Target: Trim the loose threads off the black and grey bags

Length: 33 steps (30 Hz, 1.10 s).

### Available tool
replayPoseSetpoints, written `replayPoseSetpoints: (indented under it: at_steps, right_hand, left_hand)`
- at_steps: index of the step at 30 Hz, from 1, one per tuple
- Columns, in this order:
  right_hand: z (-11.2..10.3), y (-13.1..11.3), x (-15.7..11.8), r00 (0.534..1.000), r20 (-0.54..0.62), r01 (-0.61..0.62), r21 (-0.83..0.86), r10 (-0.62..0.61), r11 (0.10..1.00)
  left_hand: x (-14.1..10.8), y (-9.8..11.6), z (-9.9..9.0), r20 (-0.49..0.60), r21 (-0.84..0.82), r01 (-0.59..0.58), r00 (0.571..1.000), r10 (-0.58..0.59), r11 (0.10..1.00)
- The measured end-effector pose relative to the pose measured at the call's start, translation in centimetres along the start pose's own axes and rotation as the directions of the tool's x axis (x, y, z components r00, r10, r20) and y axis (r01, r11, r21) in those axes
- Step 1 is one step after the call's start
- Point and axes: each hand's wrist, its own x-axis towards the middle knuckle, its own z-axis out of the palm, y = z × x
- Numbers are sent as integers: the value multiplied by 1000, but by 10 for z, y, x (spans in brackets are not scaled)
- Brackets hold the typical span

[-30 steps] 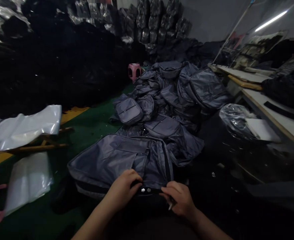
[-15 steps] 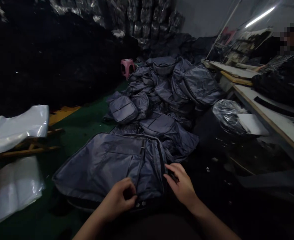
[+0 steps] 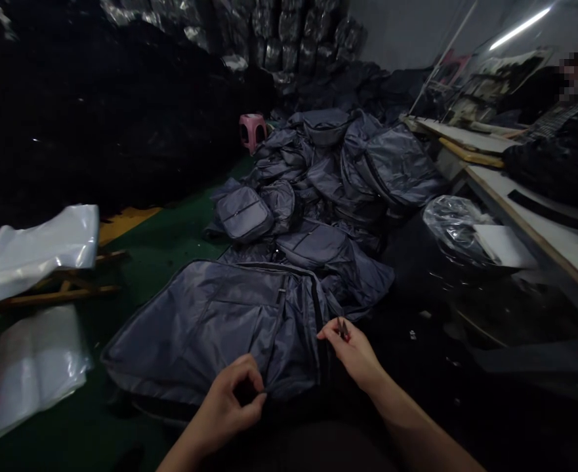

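Observation:
A dark grey-blue backpack (image 3: pixel 234 321) lies flat in front of me, its zip running along the far and right edges. At its near edge, my left hand (image 3: pixel 237 393) is closed, thumb and forefinger pinched together on the fabric there. My right hand (image 3: pixel 355 354) is closed at the right edge, fingertips by the zip. Small thread snips (image 3: pixel 342 329) with a bit of red are held in it, blades pointing up. Whether the right fingertips also grip the fabric, I cannot tell.
More backpacks (image 3: pixel 318 246) are heaped beyond. At right stand a worktable (image 3: pixel 529 216) and a clear plastic bag (image 3: pixel 451 223); a person is partly visible behind. Plastic sheets (image 3: pixel 37 360) lie at left, a pink stool (image 3: pixel 252 131) farther back.
My right hand has turned and shifted slightly left, so the snips' blades now show. The left hand has moved a little, with its finger and thumb tips closer together. The view has shifted slightly.

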Motion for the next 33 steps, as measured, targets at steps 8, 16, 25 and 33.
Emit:
replayPoseSetpoints:
  at_steps: [8,16,25,33]
  right_hand:
    - [-26,30,-2,996,-69,30,-399,-63,916]
    - [-86,110,-8,893,-409,-415,-593,186,690]
    - [-78,125,-17,963,-249,-235,-569,107,788]
    - [-41,40,20,979,-58,157,-402,-196,902]
  left_hand:
    - [1,-3,-1,1,-21,-8,1000,8,1000]
    - [-1,-6,-1,-9,-38,-1,1000,0,999]
    - [6,1,-2,-34,-52,-18,999,16,998]
    - [-3,-4,-1,-53,-48,-45,998,42,998]
